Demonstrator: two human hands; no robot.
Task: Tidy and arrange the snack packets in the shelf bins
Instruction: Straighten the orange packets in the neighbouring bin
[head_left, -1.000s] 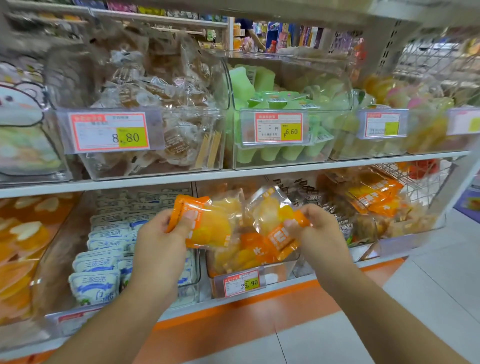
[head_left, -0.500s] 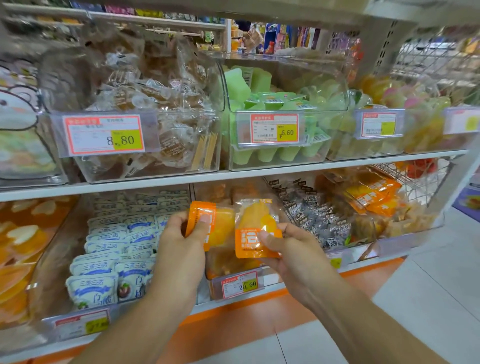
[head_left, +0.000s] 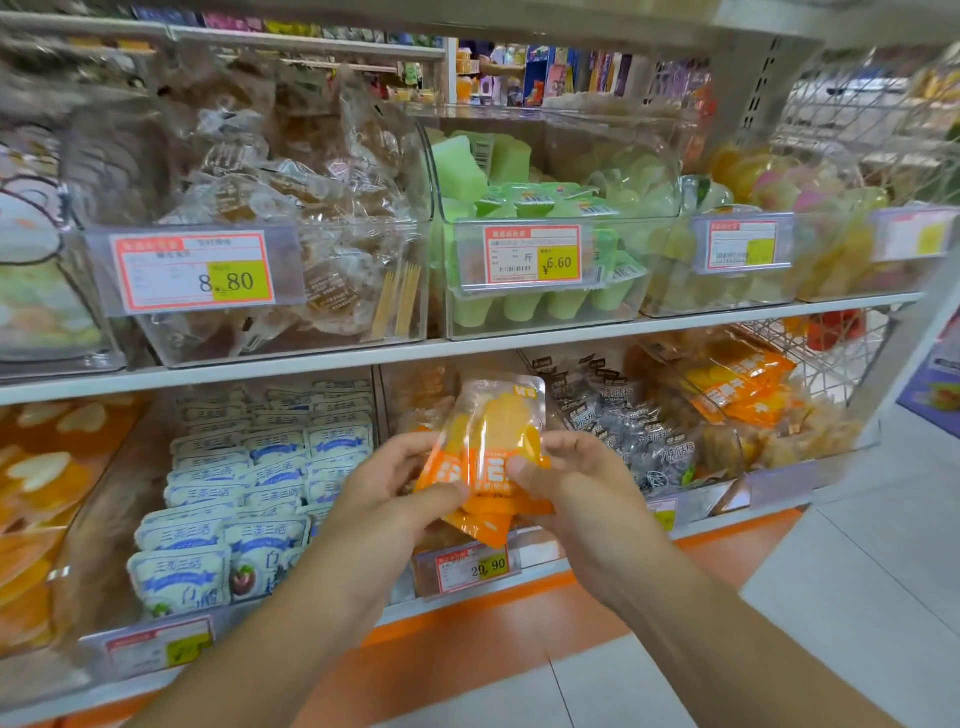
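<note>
Your left hand (head_left: 387, 486) and right hand (head_left: 574, 480) pinch a small stack of orange packets (head_left: 488, 457) from both sides, thumbs on the front, likely squaring them up before they go back. They're clear-windowed pouches showing yellow fruit slices, held upright just in front of the middle lower bin (head_left: 467, 569), under the 29.90 price tag (head_left: 470, 566).

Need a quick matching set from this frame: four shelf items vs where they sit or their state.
Items:
1. orange mango packets
2. green jelly cups
3. white-and-blue packets
4. 8.80 price tag

Places or states:
A. upper shelf, middle bin
B. held by both hands
C. front of upper left bin
D. lower shelf, left of the hands

Pairs: 1-B, 2-A, 3-D, 4-C
</note>
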